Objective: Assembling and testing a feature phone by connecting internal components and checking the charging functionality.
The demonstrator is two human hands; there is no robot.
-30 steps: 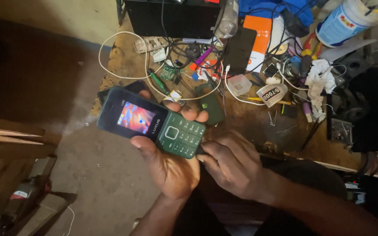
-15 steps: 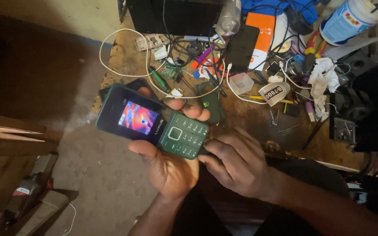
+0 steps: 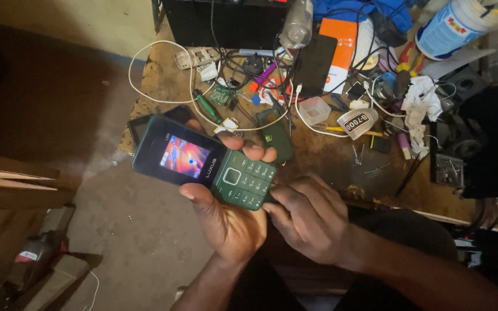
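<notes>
Crowding the workbench (image 3: pixel 329 155) are tangled white cables (image 3: pixel 162 69), an orange box (image 3: pixel 341 52) near the far edge, a white tub (image 3: pixel 451 26) at the far right corner. Off its near edge, the left hand (image 3: pixel 226 222) grips a green keypad phone (image 3: pixel 203 162), screen lit; the right hand (image 3: pixel 309 216) pinches its bottom end.

Single head-worn view, looks steeply down from above. Close range on left hand (image 3: pixel 226 222) and right hand (image 3: pixel 309 216) at frame centre. Cluttered workbench (image 3: pixel 329 155) fills upper half; floor (image 3: pixel 134 230) lower left.
</notes>
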